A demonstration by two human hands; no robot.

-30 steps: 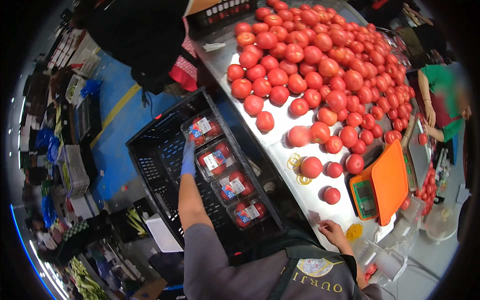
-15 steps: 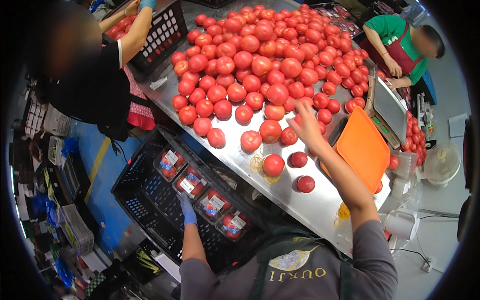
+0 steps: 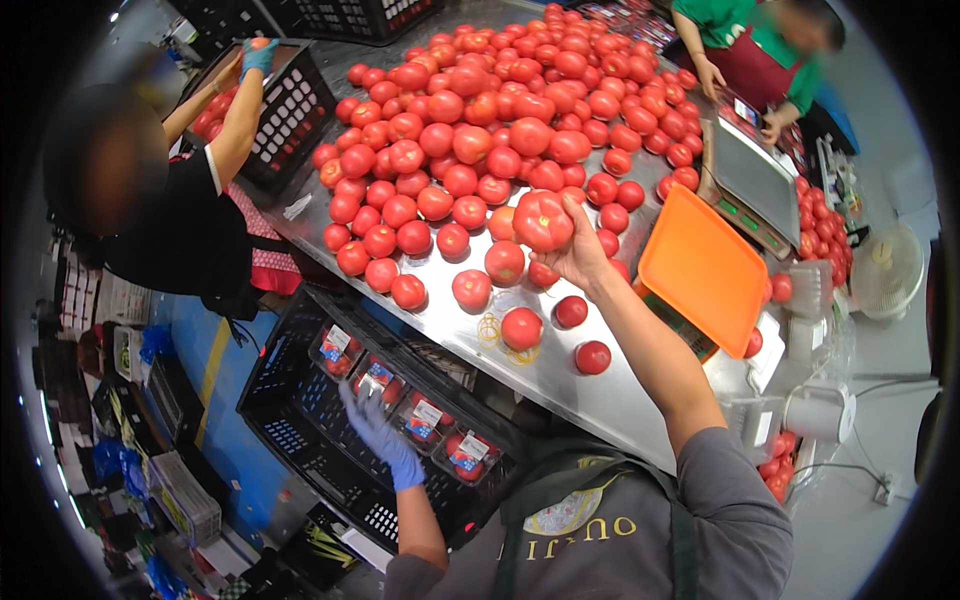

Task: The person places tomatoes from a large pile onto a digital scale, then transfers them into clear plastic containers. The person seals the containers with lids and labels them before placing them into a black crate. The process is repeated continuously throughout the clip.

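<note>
A large tomato [image 3: 543,220] is gripped in my bare right hand [image 3: 580,250], held up over the near side of the tomato pile [image 3: 440,140]. My left hand [image 3: 385,435], in a blue-purple glove, is over the black crate [image 3: 290,400] with its fingers apart and nothing held. Close to its fingertips are clear packs of tomatoes [image 3: 425,417] with white labels, lined up along the crate's table side. Below my right hand, a few loose tomatoes [image 3: 521,328] and yellow rubber bands [image 3: 489,330] lie on the metal table [image 3: 450,335].
An orange tray [image 3: 700,270] and a scale [image 3: 755,180] stand to the right, with clear plastic containers [image 3: 808,300] beyond. At upper left, a person in black handles a crate [image 3: 290,120] of tomatoes. Another person in green [image 3: 745,35] works behind the scale.
My right hand, empty and reaching before, now holds a tomato raised from the table. My left hand has lifted away from the packs, its fingers spreading. The view has shifted slightly.
</note>
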